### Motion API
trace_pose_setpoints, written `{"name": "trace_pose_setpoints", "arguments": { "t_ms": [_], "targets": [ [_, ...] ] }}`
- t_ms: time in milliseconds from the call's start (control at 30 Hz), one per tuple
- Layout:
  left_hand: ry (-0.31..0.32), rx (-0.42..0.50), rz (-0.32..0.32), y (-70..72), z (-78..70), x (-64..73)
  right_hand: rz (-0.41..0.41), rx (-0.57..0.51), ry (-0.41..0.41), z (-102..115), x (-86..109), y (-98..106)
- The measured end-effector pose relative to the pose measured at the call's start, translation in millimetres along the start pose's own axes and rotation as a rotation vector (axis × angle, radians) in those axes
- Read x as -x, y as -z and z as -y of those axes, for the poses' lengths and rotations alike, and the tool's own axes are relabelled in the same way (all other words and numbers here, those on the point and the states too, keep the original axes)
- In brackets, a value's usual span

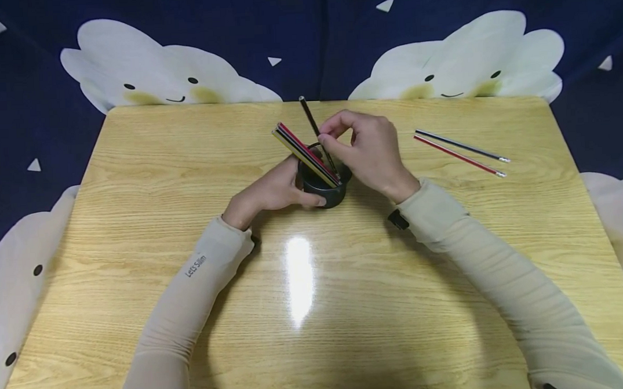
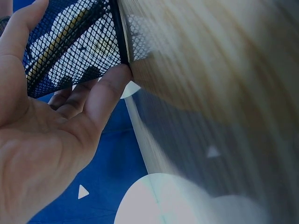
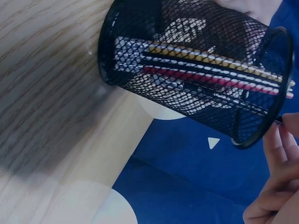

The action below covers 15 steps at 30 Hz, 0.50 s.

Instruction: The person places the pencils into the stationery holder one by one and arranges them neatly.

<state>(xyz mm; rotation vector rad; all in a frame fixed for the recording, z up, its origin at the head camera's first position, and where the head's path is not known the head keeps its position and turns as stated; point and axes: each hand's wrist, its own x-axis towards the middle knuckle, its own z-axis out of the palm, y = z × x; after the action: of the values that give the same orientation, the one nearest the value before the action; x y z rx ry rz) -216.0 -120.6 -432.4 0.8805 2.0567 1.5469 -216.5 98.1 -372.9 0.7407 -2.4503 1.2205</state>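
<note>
A black wire-mesh pencil cup (image 1: pixel 335 199) stands upright on the wooden table, and my left hand (image 1: pixel 277 185) grips its side, thumb in front. In the left wrist view, fingers of that hand (image 2: pixel 60 126) reach around the mesh near the base. My right hand (image 1: pixel 374 148) pinches a black pencil (image 1: pixel 310 114) between thumb and fingertips above the rim; its lower part is inside the cup. Several pencils, including a yellow one (image 1: pixel 291 144) and a red one (image 1: pixel 293 135), lean left in the cup. Through the mesh (image 3: pixel 187 105), the right wrist view shows them side by side.
Right of my hands, a dark blue pencil (image 1: pixel 461 144) and a red pencil (image 1: pixel 458 155) lie on the table (image 1: pixel 158 149). A dark blue cloth (image 1: pixel 315 37) with white clouds hangs behind the table's far edge.
</note>
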Motion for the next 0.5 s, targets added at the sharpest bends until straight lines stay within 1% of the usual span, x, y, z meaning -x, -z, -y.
{"name": "trace_pose_setpoints", "arguments": {
  "t_ms": [267,500],
  "targets": [
    [-0.04,-0.001,0.013,0.2,1.3,-0.8,0.059,0.091,-0.017,-4.5,-0.6,-4.1],
    [-0.034,0.009,0.02,0.8,1.8,-0.4,0.098,0.114,-0.041,-2.8,-4.5,-9.4]
  ]
}}
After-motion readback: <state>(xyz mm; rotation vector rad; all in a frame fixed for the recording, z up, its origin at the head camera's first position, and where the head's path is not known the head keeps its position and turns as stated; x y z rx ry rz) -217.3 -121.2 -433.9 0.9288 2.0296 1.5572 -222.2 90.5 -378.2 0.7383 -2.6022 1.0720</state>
